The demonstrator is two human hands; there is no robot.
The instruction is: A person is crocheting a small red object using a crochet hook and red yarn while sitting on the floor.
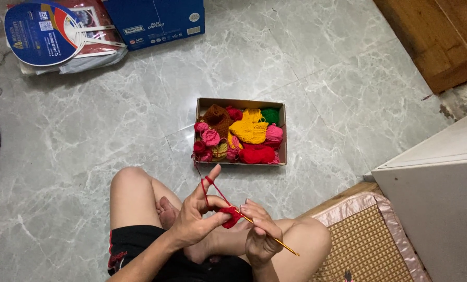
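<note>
Grey-green marbled tile floor (87, 130), seen from above. An open cardboard box (241, 103) of coloured yarn pieces stood near the floor's centre. A blue carton (155, 21) lay at the far edge, with a round blue hand fan (43, 31) resting on flat packages beside it toward the far left corner. A woven mat with pink trim (364, 245) lay at the near right, beside a white cabinet (442, 198).
</note>
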